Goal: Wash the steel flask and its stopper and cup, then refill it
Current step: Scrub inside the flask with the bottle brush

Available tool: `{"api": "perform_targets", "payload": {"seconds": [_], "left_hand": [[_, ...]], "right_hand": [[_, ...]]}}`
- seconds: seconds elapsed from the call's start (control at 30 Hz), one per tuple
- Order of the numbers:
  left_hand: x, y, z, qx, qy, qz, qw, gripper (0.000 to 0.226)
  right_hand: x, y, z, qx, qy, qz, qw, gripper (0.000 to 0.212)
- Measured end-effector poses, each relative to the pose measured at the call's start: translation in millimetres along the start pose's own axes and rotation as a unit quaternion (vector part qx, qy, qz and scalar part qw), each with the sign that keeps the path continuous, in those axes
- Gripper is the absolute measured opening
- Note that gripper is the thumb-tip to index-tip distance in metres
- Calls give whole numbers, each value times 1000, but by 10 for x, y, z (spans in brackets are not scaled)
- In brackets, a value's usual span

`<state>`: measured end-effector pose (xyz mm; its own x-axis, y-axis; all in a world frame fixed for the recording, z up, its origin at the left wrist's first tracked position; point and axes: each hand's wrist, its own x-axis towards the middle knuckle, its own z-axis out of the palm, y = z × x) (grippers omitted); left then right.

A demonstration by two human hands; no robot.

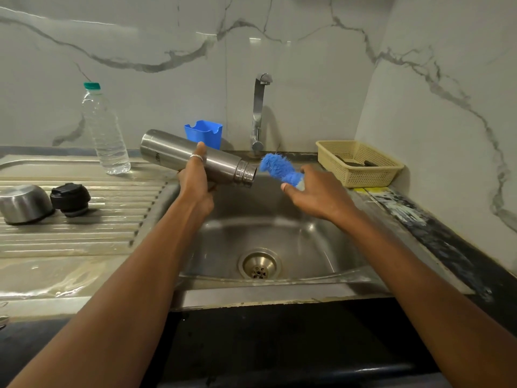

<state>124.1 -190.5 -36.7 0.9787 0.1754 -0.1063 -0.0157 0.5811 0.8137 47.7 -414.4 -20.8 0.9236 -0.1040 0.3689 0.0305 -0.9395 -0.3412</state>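
Back wall (307, 51): pale marble-look tile, grey veins, turns a corner at right. Steel tap (258, 107) rises from the rear ledge, spout over the sink (293, 236); no water seen running. Round perforated strainer (258, 264) set in the basin floor. Blue plastic holder (205, 134) stands against the wall just left of the tap. Ridged steel drainboard (84, 233) left of the basin, wet sheen on it. Beige perforated basket (361, 175) on the right ledge in the corner, dark items inside, not identifiable. Dark counter (433, 228) runs along the right, smeared with whitish marks.
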Motion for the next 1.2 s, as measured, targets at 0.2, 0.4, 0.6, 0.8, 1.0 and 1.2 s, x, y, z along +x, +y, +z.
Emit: {"api": "perform_targets", "payload": {"seconds": [0.2, 0.4, 0.6, 0.8, 1.0, 1.2], "left_hand": [[19, -43, 3, 22, 23, -13, 999, 57], [28, -83, 18, -23, 4, -34, 999, 68], [38, -92, 13, -48, 4, -41, 998, 65], [51, -85, 16, -54, 17, -37, 998, 68], [50, -110, 30, -53, 30, -27, 998, 66], [42, -87, 17, -80, 42, -18, 996, 73]], "right_hand": [[-83, -75, -91, 6, 53, -70, 996, 54], [-135, -225, -53, 1, 21, -48, 999, 61], [-76, -177, -147, 47, -83, -47, 994, 80], [-98, 23, -294, 77, -128, -49, 988, 92], [-154, 35, -294, 163, -123, -2, 979, 67], [-61, 20, -320, 239, -95, 92, 962, 23]]}}
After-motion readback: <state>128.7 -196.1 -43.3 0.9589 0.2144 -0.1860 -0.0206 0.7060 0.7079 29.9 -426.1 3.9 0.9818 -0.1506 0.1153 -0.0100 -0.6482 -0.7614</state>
